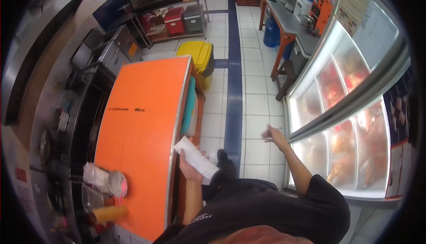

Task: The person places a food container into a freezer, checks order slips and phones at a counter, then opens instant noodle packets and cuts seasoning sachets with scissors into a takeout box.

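Note:
My left hand (191, 167) is closed around a white paper slip (196, 157) with lines of writing on it, held at waist height beside the orange table (142, 142). My right hand (273, 134) is out over the tiled floor, by the frame of the glass-door display fridge (341, 94). Motion smears its fingers, so I cannot make out whether they are apart or closed. Behind the fridge's fogged glass sit several bagged items in red and orange tones.
A yellow lidded bin (195, 54) stands beyond the orange table. On that table's near left corner are a clear container (92, 197) and a yellow cylinder (108, 214). A grey-topped counter (290, 20) runs along the right, and a tiled aisle (256, 77) lies ahead.

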### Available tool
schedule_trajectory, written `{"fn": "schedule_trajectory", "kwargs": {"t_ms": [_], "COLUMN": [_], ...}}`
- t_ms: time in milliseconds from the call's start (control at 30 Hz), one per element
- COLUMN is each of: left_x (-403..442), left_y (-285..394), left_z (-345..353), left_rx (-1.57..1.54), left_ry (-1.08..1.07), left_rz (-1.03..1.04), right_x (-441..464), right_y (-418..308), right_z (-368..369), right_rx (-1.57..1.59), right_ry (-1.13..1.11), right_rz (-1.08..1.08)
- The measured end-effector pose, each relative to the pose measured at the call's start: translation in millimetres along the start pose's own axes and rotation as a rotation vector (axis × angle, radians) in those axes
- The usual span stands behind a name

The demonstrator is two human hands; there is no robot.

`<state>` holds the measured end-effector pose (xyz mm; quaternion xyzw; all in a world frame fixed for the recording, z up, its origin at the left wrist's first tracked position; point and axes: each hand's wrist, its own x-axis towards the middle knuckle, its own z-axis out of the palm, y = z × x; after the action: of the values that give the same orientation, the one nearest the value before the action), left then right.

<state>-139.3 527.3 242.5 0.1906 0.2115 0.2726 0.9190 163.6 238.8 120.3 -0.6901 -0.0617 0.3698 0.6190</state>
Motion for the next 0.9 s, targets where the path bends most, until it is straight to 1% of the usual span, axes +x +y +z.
{"fn": "schedule_trajectory", "kwargs": {"t_ms": [33,67,100,133,167,200,233,300,400,500,567,633,667,700,733,767,800,833,867,900], "left_x": [36.7,75.4,117.1,156.2,195.0,235.9,276.5,355.4,477.9,584.6,644.1,717.3,741.4,763.5,792.3,822.7,848.9,875.4,905.1,940.1], "left_y": [5.0,10.7,15.9,19.5,21.4,16.8,16.3,11.3,-13.9,-44.2,-64.9,-82.2,-87.6,-91.9,-95.4,-97.9,-101.1,-104.5,-107.2,-111.9], "left_z": [20.7,46.4,71.3,91.8,109.5,128.3,144.2,176.2,216.1,261.0,284.0,329.2,346.0,361.9,378.8,393.8,404.0,413.8,424.8,436.0], "left_rx": [-0.007,0.04,0.086,0.098,0.096,0.12,0.143,0.212,0.29,0.293,0.285,0.279,0.28,0.283,0.286,0.248,0.204,0.198,0.233,0.27], "left_ry": [-0.001,-0.041,-0.089,-0.091,-0.098,-0.13,-0.161,-0.206,-0.303,-0.292,-0.274,-0.272,-0.244,-0.215,-0.192,-0.228,-0.262,-0.246,-0.266,-0.299], "left_rz": [-0.013,-0.049,-0.079,-0.123,-0.125,-0.195,-0.262,-0.286,-0.384,-0.446,-0.468,-0.487,-0.468,-0.454,-0.49,-0.483,-0.472,-0.498,-0.467,-0.43], "right_x": [22.1,34.8,33.0,30.7,14.6,-19.5,-41.0,-54.3,-2.1,80.9,148.2,241.6,293.8,358.2,439.2,519.5,579.8,638.6,666.4,700.8], "right_y": [37.8,82.9,140.1,190.9,268.7,255.7,219.3,178.7,135.4,101.0,77.9,39.8,22.7,-3.1,-14.0,-25.6,-122.5,-238.3,-354.2,-426.5], "right_z": [-41.1,-83.9,-134.1,-180.5,-221.2,-223.6,-212.6,-195.3,-177.4,-168.4,-170.9,-183.0,-191.1,-199.0,-215.4,-231.2,-220.2,-202.3,-178.4,-163.1], "right_rx": [-0.021,-0.319,-0.052,0.219,-0.162,-0.262,-0.281,-0.273,-0.254,-0.296,-0.384,-0.509,-0.557,-0.576,-0.594,-0.653,-0.352,-0.056,0.117,0.238], "right_ry": [0.189,0.343,0.384,0.461,0.716,0.807,0.823,0.811,0.748,0.658,0.59,0.549,0.564,0.602,0.72,0.787,0.654,0.552,0.359,0.228], "right_rz": [0.047,-0.036,0.089,0.2,0.281,0.491,0.662,0.876,1.016,1.058,1.008,0.859,0.739,0.56,0.201,-0.152,-0.12,-0.057,-0.02,-0.058]}}
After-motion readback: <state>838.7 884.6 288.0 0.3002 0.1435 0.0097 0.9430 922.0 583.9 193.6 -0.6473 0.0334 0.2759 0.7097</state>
